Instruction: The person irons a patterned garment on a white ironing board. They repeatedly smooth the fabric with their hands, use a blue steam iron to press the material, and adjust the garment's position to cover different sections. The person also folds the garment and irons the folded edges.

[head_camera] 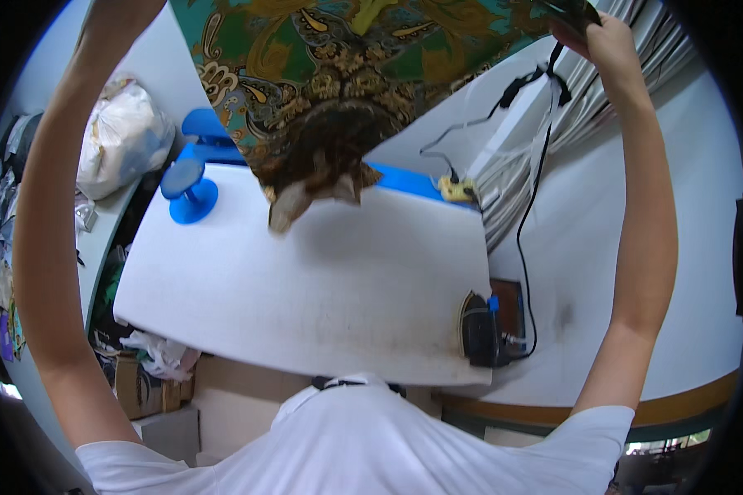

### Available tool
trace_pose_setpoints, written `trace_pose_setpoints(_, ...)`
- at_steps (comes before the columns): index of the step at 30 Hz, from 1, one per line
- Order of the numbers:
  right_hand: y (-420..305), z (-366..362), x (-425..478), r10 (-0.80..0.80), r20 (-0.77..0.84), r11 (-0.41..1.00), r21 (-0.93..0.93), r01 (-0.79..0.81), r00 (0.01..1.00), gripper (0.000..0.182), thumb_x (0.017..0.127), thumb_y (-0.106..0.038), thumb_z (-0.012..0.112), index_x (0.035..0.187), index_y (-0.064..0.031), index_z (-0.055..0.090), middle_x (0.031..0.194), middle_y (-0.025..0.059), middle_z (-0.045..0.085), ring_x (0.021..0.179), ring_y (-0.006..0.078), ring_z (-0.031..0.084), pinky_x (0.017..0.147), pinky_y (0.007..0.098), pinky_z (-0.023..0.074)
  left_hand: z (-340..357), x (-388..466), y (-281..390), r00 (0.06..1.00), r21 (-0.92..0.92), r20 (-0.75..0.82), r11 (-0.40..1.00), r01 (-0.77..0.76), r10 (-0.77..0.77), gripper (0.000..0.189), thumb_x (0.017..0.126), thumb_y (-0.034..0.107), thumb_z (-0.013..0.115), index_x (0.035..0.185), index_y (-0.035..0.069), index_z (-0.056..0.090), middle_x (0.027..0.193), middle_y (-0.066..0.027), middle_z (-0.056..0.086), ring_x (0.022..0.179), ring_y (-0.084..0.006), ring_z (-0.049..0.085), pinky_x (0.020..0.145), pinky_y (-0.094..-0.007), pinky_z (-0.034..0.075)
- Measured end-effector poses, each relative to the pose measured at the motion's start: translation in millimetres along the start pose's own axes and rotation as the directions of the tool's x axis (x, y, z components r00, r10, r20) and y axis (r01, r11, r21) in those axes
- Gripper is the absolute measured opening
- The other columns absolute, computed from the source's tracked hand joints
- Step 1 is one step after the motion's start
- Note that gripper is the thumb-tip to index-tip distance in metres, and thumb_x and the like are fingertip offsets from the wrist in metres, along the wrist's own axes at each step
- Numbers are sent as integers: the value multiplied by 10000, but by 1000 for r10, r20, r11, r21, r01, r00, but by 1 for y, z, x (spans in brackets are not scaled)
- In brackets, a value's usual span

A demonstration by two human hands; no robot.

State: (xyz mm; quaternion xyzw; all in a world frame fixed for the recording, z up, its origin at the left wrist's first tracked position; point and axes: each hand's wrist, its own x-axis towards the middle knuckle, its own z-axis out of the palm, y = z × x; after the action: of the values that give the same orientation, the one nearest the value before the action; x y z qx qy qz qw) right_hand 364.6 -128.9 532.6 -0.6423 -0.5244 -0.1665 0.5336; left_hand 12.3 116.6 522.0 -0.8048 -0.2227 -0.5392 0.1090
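A patterned cloth (347, 68) in green, brown and gold hangs at the top of the view, its lower corner above a white-covered ironing table (297, 278). My right hand (610, 46) is raised at the upper right and grips a dark edge of this cloth. The left arm reaches up on the other side, but my left hand lies beyond the top edge of the picture. An electric iron (483, 331) with a black body rests at the table's near right corner, its cord rising along the wall.
A blue stand with a round top (189, 192) is at the table's far left. Behind the right side sits a yellow socket block (458, 189), beside bundled white cables (514, 198). A stuffed white plastic bag (121, 139) and piled clothes (3, 216) are on the left.
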Motion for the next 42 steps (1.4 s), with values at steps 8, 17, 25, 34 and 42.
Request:
trace_pose_setpoints(8,158,54,-277,156,222,893,-448,-42,962,418,783,-56,544,1175,-28,685,992,262,698,908,397,690,864,438,535,101,-319,19,893,-111,447,986,121,-59,333,750,-91,507,1032,-40,676,1063,-244,678,970,-424,648,909,-452,517)
trace_pose_setpoints(17,215,115,-541,595,399,697,-688,-200,698,464,804,-10,627,1262,45,570,1150,284,638,1000,452,633,838,516,516,109,-588,72,538,20,818,944,330,-205,498,759,-79,531,1255,-125,541,1270,-311,568,1172,-449,568,987,-441,491)
trace_pose_setpoints(25,183,117,-562,379,475,677,-728,113,794,412,817,0,612,1229,3,610,1306,240,589,1153,425,600,956,471,502,96,-574,103,501,110,860,994,-3,-94,537,804,25,608,1333,-32,537,1395,-214,498,1383,-391,398,1164,-537,283)
trace_pose_setpoints(34,210,137,-512,577,505,795,-528,-299,642,232,878,-119,624,1086,-31,676,1060,195,701,1015,404,646,835,479,529,198,-515,73,257,79,929,822,563,-266,289,939,270,625,882,1,711,818,-260,677,788,-430,662,733,-508,531)
trace_pose_setpoints(42,187,163,-503,198,456,913,-407,6,868,315,794,-35,647,1104,19,637,1192,187,633,1109,358,591,956,454,474,201,-526,114,708,-255,681,967,-14,189,326,779,71,602,1095,-2,628,1116,-173,629,1132,-343,590,986,-490,456)
